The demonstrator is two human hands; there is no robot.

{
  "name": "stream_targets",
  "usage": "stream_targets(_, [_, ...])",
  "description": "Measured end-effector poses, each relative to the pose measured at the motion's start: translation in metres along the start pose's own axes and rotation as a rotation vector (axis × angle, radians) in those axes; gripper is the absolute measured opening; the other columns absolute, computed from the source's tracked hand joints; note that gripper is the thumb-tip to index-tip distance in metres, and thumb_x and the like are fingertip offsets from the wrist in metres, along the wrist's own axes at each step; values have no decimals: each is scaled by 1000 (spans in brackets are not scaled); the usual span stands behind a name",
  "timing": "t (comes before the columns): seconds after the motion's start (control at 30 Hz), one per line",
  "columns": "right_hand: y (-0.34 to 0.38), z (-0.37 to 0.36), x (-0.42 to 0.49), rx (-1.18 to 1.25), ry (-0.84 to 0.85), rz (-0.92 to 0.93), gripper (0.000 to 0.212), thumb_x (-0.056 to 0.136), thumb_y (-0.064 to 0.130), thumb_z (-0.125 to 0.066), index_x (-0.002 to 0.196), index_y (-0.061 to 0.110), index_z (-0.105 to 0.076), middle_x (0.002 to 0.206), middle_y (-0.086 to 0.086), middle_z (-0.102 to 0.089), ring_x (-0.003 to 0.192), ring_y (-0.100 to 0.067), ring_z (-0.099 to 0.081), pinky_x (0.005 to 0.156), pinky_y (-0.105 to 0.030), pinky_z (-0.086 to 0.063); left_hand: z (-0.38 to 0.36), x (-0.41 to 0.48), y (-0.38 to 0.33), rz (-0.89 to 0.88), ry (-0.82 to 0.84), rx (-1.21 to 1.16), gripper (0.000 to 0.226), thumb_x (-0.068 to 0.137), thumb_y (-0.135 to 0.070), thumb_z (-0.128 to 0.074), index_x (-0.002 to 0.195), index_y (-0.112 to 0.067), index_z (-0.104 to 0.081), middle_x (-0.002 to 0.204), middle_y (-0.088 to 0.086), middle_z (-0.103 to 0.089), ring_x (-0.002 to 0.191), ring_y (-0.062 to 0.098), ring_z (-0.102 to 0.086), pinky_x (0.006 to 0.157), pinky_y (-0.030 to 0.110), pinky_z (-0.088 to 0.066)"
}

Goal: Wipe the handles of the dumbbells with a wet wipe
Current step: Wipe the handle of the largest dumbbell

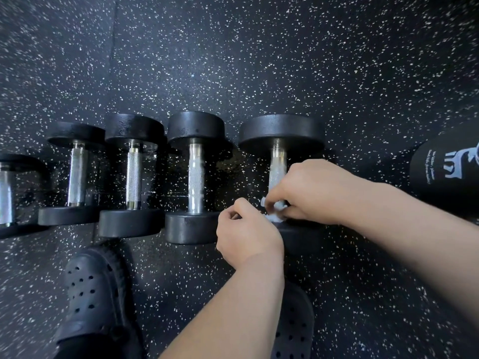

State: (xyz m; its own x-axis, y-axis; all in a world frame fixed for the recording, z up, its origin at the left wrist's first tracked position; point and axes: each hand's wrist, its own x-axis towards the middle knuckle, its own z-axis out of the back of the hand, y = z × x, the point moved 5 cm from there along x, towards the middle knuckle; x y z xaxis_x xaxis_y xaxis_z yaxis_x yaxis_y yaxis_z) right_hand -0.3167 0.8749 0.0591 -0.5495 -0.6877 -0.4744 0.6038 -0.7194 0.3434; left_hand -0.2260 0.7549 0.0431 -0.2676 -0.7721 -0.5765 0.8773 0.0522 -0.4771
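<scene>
1. A crumpled white wet wipe (275, 209) is pinched by the right hand (315, 193) and left hand (247, 233) against the near end of the rightmost dumbbell's knurled chrome handle (277, 164), on the speckled rubber floor (259, 60).
2. The thin wipe could be torn by the knurling if dragged hard.
3. The round-headed dumbbell could be rolled by sideways pressure.

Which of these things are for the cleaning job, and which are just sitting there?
For the job:
- wet wipe, pinched by left hand and right hand
- rightmost dumbbell, being wiped
- the four other dumbbells

Just there:
- black bottle, far right
- the person's clogs
- speckled floor
</scene>
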Motion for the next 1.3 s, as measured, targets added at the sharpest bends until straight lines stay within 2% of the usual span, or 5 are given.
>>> stream_targets(0.27, [15,-6,18,-104,86,-47,22,101,37,-52,106,36,-74,68,7,-42,64,-19,-46,56,-29,-40,2,0,1,4,-5,-8,39,93,-45,-41,86,-21,-70,84,-3,-70,93,27,-62,81,43,-52])
stream_targets(0.63, [1,-10,-2,21,-54,-48,24,100,57,-54,117,48,-69,82,7,-56,92,-24,-66,73,-33,-51,2,-3,-1,0,-5,-3,42,95,-45,-39,91,-20,-71,85,-3,-69,91,24,-59,76,39,-45])
stream_targets(0.8, [-16,-22,-18,221,-226,-50,16,89,48,-75,105,46,-76,64,19,-59,67,-5,-55,62,-26,-38,1,-2,1,12,-5,-15,40,95,-44,-40,91,-19,-70,82,-3,-69,90,25,-62,70,38,-42])
stream_targets(1.07, [-35,-36,-26,704,-100,-167,13,83,30,-89,93,36,-83,80,23,-77,75,6,-72,74,-10,-52,1,-3,0,6,-7,-8,39,95,-45,-40,90,-22,-70,84,-5,-69,88,23,-63,75,39,-47])
stream_targets(1.3, [-39,-48,-26,820,-84,-326,9,79,38,-91,81,35,-83,77,21,-77,77,5,-72,82,-27,-59,1,-3,0,9,2,1,39,94,-45,-39,91,-20,-70,82,-5,-69,87,23,-63,73,39,-47])
